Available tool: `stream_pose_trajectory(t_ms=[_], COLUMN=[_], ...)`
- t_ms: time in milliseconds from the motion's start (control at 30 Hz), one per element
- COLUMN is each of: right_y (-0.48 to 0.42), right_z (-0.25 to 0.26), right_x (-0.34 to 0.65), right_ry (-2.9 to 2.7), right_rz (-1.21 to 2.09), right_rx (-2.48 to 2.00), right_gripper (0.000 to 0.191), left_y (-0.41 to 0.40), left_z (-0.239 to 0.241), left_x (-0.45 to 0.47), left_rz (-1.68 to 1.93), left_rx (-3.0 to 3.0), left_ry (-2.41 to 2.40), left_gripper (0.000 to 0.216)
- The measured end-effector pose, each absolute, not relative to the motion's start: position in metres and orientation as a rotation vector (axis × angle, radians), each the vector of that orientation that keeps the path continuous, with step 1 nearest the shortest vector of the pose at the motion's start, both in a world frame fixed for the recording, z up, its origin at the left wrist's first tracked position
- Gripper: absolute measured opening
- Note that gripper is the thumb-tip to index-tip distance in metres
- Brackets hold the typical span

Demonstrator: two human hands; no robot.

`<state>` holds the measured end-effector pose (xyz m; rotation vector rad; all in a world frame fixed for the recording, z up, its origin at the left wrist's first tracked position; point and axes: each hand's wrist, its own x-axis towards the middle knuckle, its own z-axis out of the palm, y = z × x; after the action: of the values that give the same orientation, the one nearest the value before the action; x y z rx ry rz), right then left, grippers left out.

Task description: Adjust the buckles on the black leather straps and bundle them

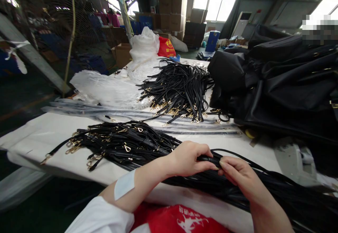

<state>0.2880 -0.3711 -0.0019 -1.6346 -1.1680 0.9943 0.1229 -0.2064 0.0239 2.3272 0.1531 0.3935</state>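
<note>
My left hand [188, 158] is closed round a bundle of thin black straps [264, 187] that lies across the near edge of the white table [39, 138]. Right beside it, my right hand [236, 173] pinches the same bundle, fingertips almost touching the left. The bundle trails off to the right and down. To the left of my hands lies a pile of black straps with gold clasps [118, 145]. A second, larger pile of the same kind of straps [179, 92] sits further back in the middle.
A heap of black bags [285, 81] fills the right of the table. Clear plastic bags [111, 88] and a white sack [144, 44] lie at the back left. A red bag [166, 48] and stacked cardboard boxes [173, 13] stand behind. A mesh fan [66, 29] stands at left.
</note>
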Motion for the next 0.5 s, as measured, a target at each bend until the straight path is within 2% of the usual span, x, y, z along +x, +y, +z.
stream_pose_trajectory(t_ms=[233, 500], right_y=[-0.365, -0.368], right_z=[0.007, 0.001], right_x=[0.276, 0.279], right_ry=[-1.325, -1.238], right_rz=[0.955, 1.057], right_rx=[-1.639, -1.530], right_gripper=[0.047, 0.046], left_y=[-0.220, -0.218], left_z=[0.014, 0.019], left_x=[0.128, 0.124], left_rz=[0.309, 0.464], left_rx=[2.304, 2.218], left_ry=[0.133, 0.150], left_gripper=[0.030, 0.027])
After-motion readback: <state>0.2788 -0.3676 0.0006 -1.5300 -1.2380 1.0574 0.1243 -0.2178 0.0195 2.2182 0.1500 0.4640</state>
